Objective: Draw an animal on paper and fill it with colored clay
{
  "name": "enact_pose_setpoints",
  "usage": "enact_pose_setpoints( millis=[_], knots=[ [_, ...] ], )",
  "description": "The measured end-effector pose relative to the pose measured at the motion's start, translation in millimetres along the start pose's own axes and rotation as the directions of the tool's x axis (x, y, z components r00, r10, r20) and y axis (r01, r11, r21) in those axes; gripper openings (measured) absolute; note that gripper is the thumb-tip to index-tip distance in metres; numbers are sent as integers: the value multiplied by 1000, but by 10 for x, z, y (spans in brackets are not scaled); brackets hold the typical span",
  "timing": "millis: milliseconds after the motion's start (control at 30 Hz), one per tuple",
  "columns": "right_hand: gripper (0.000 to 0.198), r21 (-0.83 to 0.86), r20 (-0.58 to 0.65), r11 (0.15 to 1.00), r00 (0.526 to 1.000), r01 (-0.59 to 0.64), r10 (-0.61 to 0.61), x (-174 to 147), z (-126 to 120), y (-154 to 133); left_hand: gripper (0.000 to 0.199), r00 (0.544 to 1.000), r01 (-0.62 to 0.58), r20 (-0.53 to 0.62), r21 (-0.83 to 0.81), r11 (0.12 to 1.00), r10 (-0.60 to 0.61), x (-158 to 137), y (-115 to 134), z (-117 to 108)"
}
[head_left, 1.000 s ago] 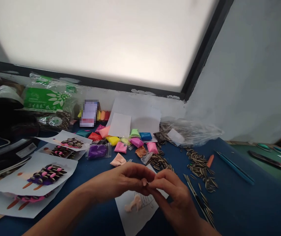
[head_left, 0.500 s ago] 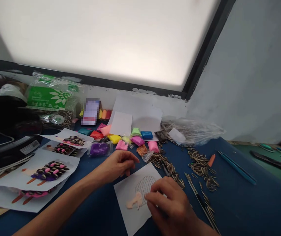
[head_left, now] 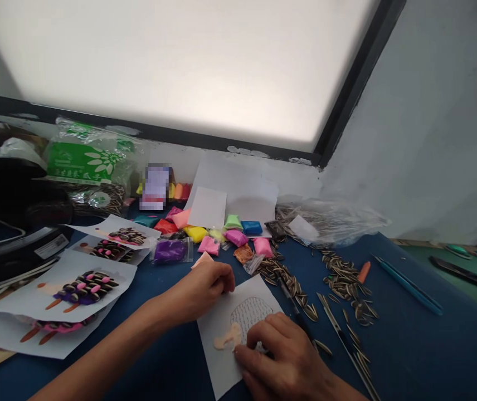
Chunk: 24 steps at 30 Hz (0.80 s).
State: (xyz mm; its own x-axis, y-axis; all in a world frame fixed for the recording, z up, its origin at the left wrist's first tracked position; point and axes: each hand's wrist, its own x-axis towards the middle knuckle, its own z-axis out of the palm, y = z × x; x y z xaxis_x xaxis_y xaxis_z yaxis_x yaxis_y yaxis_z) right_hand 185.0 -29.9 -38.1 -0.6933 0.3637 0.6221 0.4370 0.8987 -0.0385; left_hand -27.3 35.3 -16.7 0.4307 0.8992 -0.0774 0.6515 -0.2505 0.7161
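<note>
A sheet of white paper [head_left: 217, 370] lies in front of me with a pencilled, line-filled oval [head_left: 251, 313] and a flat patch of peach clay [head_left: 227, 338] on it. My right hand [head_left: 284, 353] is over the sheet's right side, its fingers bent and drawn together, with the thumb tip at the clay's lower right edge. Whether anything is between those fingertips is hidden. My left hand [head_left: 211, 287] is curled closed at the upper left edge of the sheet; its fingertips are turned away. Just behind it sits a peach packet [head_left: 202, 259].
Several coloured clay packets [head_left: 208, 245] lie along the back. Sunflower seeds [head_left: 341, 273], tweezers [head_left: 345, 340], a pen [head_left: 301, 320] and a blue tool [head_left: 408, 284] are to the right. At left are finished seed-and-clay hedgehog pictures [head_left: 113, 262] and a green seed bag [head_left: 83, 161].
My right hand has moved left and down to the clay's edge. My left hand has come lower and nearer the paper, its fingers more curled, uncovering the peach packet and the pen.
</note>
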Motion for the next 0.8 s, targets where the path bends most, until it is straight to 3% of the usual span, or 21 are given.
enact_pose_setpoints(
  millis=[333, 567, 800],
  knots=[
    [14, 15, 76, 999, 997, -30, 29, -35, 1, 26, 21, 985, -55, 169, 69, 996, 43, -105, 96, -74],
    [13, 33, 65, 999, 998, -20, 18, -49, -1, 36, 60, 941, 60, 325, 127, 990, -99, -208, 193, -239],
    [13, 32, 63, 999, 998, -20, 18, -21, 17, 32, 68, 919, 119, 357, 154, 981, -168, -187, 230, -213]
  ],
)
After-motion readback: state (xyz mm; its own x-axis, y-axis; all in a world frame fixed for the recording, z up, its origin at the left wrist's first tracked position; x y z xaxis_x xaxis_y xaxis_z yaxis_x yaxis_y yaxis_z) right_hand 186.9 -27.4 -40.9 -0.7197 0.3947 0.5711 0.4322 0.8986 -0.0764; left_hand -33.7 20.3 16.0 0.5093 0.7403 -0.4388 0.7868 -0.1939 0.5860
